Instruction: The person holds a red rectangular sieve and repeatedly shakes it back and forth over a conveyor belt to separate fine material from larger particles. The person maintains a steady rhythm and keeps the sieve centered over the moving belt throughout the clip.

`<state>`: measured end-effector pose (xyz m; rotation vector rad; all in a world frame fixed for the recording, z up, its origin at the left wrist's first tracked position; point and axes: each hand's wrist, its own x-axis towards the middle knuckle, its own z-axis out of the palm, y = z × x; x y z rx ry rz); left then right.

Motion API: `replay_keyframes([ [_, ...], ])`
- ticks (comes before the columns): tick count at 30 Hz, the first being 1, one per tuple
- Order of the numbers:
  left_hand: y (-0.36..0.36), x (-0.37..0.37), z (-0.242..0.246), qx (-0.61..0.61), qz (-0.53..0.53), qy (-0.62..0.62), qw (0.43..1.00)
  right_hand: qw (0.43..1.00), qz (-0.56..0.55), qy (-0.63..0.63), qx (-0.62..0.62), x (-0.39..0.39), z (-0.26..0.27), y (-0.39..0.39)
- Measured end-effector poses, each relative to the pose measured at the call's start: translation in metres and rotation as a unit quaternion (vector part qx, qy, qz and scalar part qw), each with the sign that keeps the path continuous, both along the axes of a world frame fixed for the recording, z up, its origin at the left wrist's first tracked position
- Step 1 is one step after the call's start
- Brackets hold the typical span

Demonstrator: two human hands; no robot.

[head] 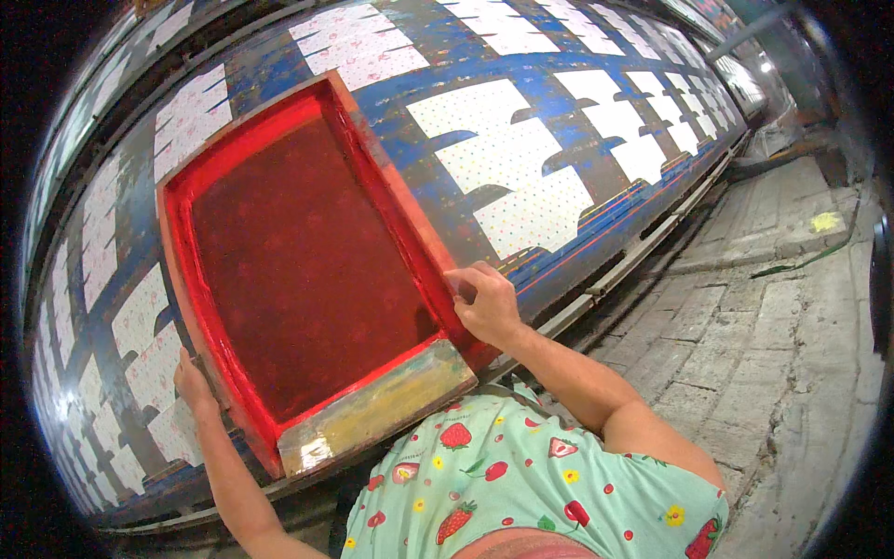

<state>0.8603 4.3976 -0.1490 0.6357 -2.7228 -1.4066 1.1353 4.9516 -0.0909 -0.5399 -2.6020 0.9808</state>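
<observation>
A screen-printing frame (pixel 412 216) with red ink along its inner sides lies tilted on a long printing table before me. Its dark red mesh (pixel 307 265) fills the middle. At the end nearest my body is a smeared yellow-grey strip (pixel 377 409). My right hand (pixel 485 304) grips the frame's right side near the front corner, thumb and forefinger curled together. By the left outer side is my left hand (pixel 192 383); its fingers are partly hidden, so its hold is unclear. Right of the frame lies a white cut fabric piece (pixel 517 168) with coloured dots.
More white cut pieces (pixel 621 126) run in rows along the blue-stained table (pixel 447 70). A metal rail (pixel 628 258) follows its near edge. Beyond that is a worn brick-paved floor (pixel 733 349) with a yellow patch (pixel 825 222). Another table with pieces stands at far left.
</observation>
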Motion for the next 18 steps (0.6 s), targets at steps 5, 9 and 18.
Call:
replay_keyframes([
  [5,-0.003,-0.009,0.011,0.069,0.049,-0.067,0.994,0.997,0.028,0.064,-0.020,0.006,0.027,0.006],
  [9,0.013,-0.017,0.027,0.174,0.049,-0.035,0.983,0.998,0.019,0.061,-0.003,0.000,0.037,0.040],
  [18,0.212,0.019,0.055,0.226,0.042,0.021,0.973,0.998,-0.050,0.033,-0.025,0.026,0.023,0.205],
])
